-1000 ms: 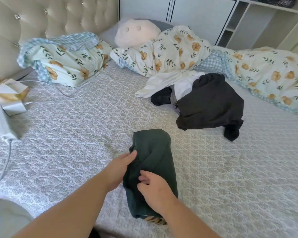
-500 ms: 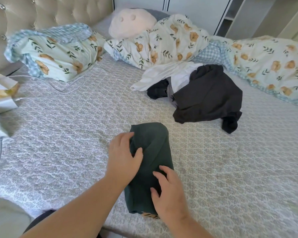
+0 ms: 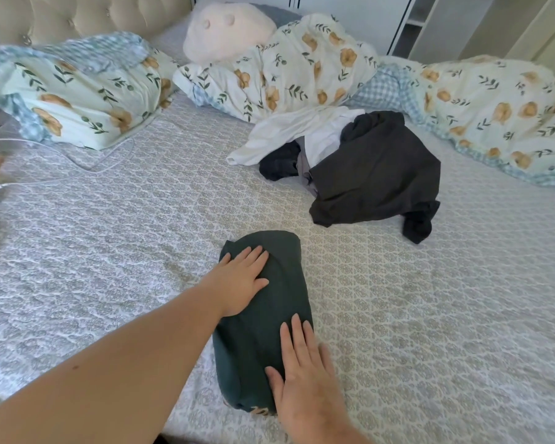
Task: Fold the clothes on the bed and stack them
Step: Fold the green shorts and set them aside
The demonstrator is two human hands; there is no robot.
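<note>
Both hands flat, fingers straight & together, on the folded dark-green cloth bundle (image 3: 263, 318) — left hand (image 3: 241, 283) at far end, right hand (image 3: 302, 376) at near end — prob. pressing the fold flat so it holds, w/ unfolded black-and-white clothes pile (image 3: 356, 165) beyond it on the grey patterned bed (image 3: 430, 315).

Bright, soft daylight fills the frame, with only faint shadows under the crumpled black garment (image 3: 375, 174). The far left edge is smeared with motion blur. Wide-angle distortion bends the tufted beige headboard (image 3: 87, 14) at upper left.
</note>
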